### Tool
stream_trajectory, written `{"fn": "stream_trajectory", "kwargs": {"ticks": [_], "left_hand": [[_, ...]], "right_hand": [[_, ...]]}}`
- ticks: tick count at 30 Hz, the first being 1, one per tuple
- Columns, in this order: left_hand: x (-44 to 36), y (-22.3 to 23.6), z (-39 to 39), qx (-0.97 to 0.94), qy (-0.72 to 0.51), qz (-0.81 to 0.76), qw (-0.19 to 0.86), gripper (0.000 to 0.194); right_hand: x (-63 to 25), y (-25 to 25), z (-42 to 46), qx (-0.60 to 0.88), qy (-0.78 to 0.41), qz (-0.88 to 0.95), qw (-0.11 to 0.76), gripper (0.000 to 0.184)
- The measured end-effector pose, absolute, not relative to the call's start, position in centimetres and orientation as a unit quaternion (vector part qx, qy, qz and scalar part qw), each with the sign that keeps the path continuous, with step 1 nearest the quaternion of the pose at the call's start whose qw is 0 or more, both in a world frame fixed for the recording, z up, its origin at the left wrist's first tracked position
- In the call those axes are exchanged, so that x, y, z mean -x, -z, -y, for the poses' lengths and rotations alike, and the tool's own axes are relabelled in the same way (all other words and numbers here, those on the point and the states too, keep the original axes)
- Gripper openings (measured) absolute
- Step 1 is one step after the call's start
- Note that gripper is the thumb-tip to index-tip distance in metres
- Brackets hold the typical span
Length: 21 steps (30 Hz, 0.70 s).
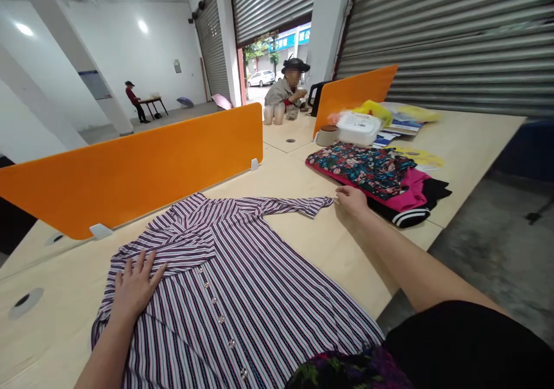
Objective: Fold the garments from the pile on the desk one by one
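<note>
A striped button-front dress or long shirt (259, 279) lies spread on the wooden table, a row of shiny buttons down its middle. One sleeve is folded across the chest; the other stretches out to the right. My left hand (136, 285) rests flat on the garment beside the folded sleeve, fingers spread. At the cuff of the outstretched sleeve (298, 205), my right hand (354, 199) has its thumb and fingers pinched together on the cuff's tip. Just beyond that hand sits a pile of folded clothes, with a floral garment (363, 167) above pink and black ones.
Orange dividers (142, 164) stand along the table's back. Behind the clothes pile are a roll of tape (326, 136), a white plastic box (358, 128) and yellow bags (374, 112). A person in a hat (283, 89) sits across the table; another stands farther away.
</note>
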State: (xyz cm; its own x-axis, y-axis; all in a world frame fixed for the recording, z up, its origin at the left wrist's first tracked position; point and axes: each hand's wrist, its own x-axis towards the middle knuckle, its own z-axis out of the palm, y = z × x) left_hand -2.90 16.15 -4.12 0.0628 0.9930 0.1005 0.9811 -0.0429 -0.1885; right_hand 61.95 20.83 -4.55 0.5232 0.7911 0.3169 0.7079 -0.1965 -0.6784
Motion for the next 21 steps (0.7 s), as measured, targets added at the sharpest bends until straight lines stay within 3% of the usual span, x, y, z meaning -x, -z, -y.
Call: {"fn": "stream_trajectory", "kwargs": {"ticks": [3, 9, 14, 18, 21], "left_hand": [[2.8, 3.9, -16.1, 0.720, -0.011, 0.688, 0.092, 0.058], [2.5, 3.6, -16.0, 0.721, -0.018, 0.686, 0.099, 0.058], [2.6, 3.7, -16.0, 0.724, -0.016, 0.683, 0.095, 0.057], [2.9, 4.0, -16.1, 0.727, -0.005, 0.681, 0.086, 0.058], [2.9, 4.1, -16.2, 0.725, 0.010, 0.684, 0.083, 0.060]], "right_hand": [[-58.4, 3.3, -21.8, 0.737, -0.063, 0.558, 0.376, 0.030], [-51.3, 0.3, -24.3, 0.690, -0.019, 0.712, 0.128, 0.025], [-54.0, -0.5, -23.2, 0.666, 0.057, 0.719, 0.190, 0.036], [-58.4, 1.0, -21.1, 0.727, 0.003, 0.675, 0.130, 0.029], [-60.1, 2.3, -20.6, 0.803, -0.021, 0.582, 0.131, 0.027]]}}
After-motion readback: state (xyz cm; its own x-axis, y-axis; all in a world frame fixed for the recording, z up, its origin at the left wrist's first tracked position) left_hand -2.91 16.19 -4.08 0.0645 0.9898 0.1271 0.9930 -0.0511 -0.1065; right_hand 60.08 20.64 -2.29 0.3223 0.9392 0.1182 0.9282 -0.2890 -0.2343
